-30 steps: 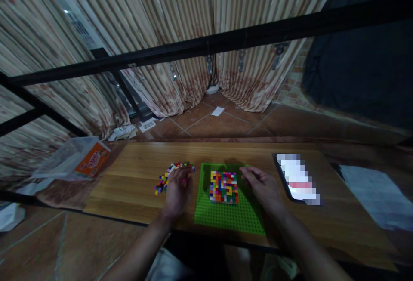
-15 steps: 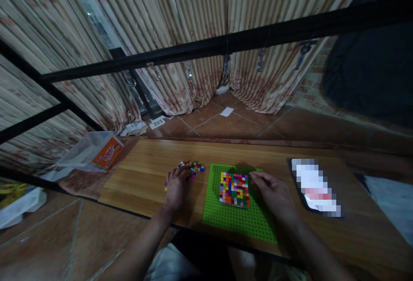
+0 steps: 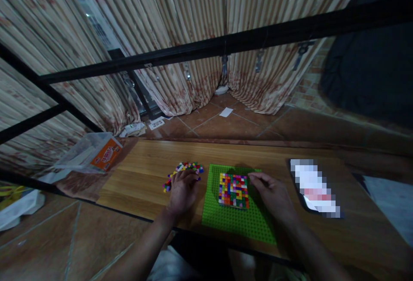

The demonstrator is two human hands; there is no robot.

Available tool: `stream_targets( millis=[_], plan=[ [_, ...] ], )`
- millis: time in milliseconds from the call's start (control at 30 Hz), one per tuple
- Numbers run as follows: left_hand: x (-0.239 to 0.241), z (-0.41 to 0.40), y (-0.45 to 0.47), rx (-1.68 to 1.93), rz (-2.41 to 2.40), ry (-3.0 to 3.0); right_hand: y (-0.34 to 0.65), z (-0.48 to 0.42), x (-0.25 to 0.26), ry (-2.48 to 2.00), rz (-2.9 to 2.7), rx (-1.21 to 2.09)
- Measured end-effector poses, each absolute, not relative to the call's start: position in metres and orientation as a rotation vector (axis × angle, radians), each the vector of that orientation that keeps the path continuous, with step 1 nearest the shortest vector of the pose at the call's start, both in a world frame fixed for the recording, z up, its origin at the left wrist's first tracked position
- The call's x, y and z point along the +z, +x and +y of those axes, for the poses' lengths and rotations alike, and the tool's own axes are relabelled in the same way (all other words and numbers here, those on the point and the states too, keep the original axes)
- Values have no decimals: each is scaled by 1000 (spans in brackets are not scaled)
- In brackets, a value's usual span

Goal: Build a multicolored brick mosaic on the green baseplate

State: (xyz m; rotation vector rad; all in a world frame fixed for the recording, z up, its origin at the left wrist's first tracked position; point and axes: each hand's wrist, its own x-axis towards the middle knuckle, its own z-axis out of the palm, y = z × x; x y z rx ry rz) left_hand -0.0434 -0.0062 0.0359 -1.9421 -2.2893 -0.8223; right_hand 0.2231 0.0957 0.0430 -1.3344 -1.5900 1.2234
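Observation:
A square block of small multicoloured toy bricks sits on a green studded baseplate. Thumb and fingers of my right hand are pinched together at the block's upper right corner; whatever is between them is too small to make out. Left of the baseplate, my left hand is closed, with a small dark blue or purple brick at its fingertips. Behind and beside that hand lies a loose pile of coloured bricks, partly covered by the fingers.
The wooden table carries a phone on the right, its screen blurred out. A clear plastic box with an orange label stands off the table's left end. A black metal bar crosses in front of the curtains.
My left hand has drawn back from the pile towards the baseplate, uncovering more loose bricks and showing a small brick at its fingertips. My right hand stays at the block's corner.

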Motion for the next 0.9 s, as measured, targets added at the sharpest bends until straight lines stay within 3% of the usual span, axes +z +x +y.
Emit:
stream_targets(
  millis=[700, 900],
  plan=[
    [47, 5, -28, -507, -2231, -1979, 222, 95, 44, -1326, -1617, 1229],
    [44, 7, -28, -571, -2186, -2051, 222, 95, 46, -1318, -1622, 1221]
  ],
)
